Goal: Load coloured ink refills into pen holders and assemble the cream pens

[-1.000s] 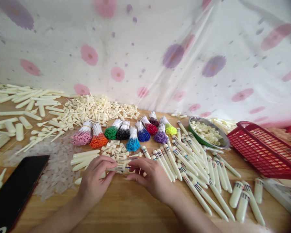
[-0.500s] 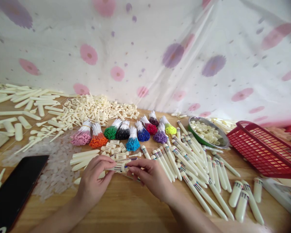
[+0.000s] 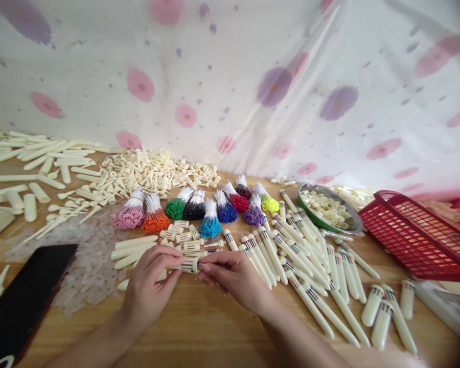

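A slotted cream pen part (image 3: pixel 188 264) lies level between my hands above the front of the table. My left hand (image 3: pixel 149 281) pinches its left end between thumb and fingers. At its right end, the fingertips of my right hand (image 3: pixel 230 276) are pressed together; whatever they hold is too hidden to name. Just behind my hands lie loose slotted pen parts (image 3: pixel 182 237) and bundles of coloured pen refills, among them a light blue bundle (image 3: pixel 210 225), an orange bundle (image 3: pixel 154 217) and a purple bundle (image 3: pixel 253 214).
Assembled multicolour pens (image 3: pixel 299 245) spread out on the right. Behind them are a metal bowl (image 3: pixel 355 225) of cream rings and a red plastic basket (image 3: pixel 421 235). On the left lie a black phone (image 3: pixel 26 301), clear plastic pieces (image 3: pixel 84 266) and a heap of cream parts (image 3: pixel 138 171).
The small blue tip that showed at my right fingertips, by the pen part's right end, is no longer visible. Both hands stay in nearly the same place.
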The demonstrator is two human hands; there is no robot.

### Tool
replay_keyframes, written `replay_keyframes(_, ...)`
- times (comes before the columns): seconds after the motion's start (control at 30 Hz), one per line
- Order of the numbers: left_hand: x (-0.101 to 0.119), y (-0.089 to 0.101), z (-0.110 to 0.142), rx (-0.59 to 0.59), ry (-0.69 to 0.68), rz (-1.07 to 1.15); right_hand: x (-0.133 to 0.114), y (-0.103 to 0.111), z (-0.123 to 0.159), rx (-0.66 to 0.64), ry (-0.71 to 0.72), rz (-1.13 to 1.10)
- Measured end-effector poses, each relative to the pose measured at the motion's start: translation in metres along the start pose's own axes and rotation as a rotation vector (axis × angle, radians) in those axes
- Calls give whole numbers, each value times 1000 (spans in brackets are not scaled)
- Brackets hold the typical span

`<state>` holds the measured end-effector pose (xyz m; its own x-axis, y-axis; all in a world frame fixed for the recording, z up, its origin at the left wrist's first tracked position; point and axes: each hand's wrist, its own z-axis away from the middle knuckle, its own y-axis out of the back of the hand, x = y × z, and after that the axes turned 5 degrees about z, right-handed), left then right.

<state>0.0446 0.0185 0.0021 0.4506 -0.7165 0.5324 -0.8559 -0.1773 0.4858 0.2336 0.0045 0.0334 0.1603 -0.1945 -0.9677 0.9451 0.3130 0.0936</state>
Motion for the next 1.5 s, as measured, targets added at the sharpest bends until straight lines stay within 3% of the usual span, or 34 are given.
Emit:
replay_keyframes(0.27,2,-3,0,12,4,50,-4,-5,3,31,133,165)
replay_keyframes(0.47,4,-5,0,0,77,132,-7,4,3,-1,256,392)
replay_keyframes(0.9,9,-4,-1,28,4,103,-3,2,4,39,363,477)
replay_keyframes(1.03,11,-4,-2,39,-8,115,-3,2,4,4,338,367)
replay_keyframes(1.17,12,-3,-3,55,-36,113,-1,-1,4,-31,219,114)
replay_keyframes(1.33,12,-1,-3,60,-61,99,-3,-2,5,-102,99,-45)
replay_keyframes(1.5,13,0,-4,80,-49,59,1,-4,4,-63,44,-176)
